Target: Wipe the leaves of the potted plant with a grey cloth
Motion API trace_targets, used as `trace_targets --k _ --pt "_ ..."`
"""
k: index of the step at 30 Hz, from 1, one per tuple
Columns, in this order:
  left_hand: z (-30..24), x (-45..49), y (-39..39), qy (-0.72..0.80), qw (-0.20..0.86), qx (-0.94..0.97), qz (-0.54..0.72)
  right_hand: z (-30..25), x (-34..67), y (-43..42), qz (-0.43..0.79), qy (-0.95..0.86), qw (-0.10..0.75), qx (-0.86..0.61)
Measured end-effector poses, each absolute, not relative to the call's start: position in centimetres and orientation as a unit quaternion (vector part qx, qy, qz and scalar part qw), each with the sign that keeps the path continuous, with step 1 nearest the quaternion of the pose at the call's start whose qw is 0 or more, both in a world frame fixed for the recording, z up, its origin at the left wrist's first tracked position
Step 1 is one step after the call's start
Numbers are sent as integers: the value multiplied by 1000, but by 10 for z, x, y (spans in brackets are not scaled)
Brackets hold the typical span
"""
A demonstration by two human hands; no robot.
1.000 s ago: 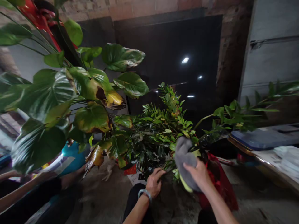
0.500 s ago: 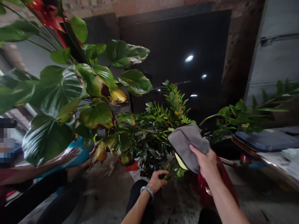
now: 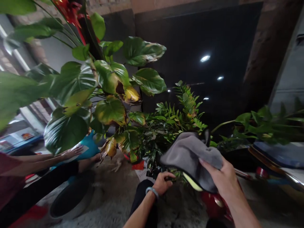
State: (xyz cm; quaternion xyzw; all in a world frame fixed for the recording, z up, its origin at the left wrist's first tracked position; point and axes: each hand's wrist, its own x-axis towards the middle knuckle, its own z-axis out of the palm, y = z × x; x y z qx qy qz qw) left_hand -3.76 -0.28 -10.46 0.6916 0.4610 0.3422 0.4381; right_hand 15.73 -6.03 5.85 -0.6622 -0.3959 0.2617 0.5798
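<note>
A grey cloth [image 3: 187, 148] with a dark edge and a pale yellow underside hangs from my right hand [image 3: 222, 175], pinched between thumb and fingers. It drapes in front of a bushy green plant [image 3: 163, 123]. Left of it, my left hand [image 3: 162, 183], with a pale bangle on the wrist, is low by the plant's lower leaves. Its fingers are curled and the thumb is bent toward them. Whatever lies between those fingertips is too small and dark to make out.
A tall plant [image 3: 68, 80] with large, partly browned leaves fills the left. Beneath it, another person's hand [image 3: 73, 152] rests near a blue object [image 3: 89, 148]. A dark tub [image 3: 70, 196] stands on the floor. Shiny red object [image 3: 216, 202] below the cloth; leafy stems [image 3: 258, 123] at right.
The cloth has moved slightly left and down relative to the plants, its shape now more folded. The view has turned left, bringing the dark tub into clearer sight. My left hand stays low.
</note>
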Motion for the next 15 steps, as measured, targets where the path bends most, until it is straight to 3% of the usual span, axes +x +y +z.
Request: trace_targets --k 4,9,15 --pt "-100 -36 -10 458 373 715 374 19 139 -37 294 -394 542 -682" --pt "-101 -60 -17 545 229 618 518 -44 121 -71 370 -421 474 -679" --pt "-54 -72 -3 572 40 620 536 -37 125 -83 402 -390 464 -686"
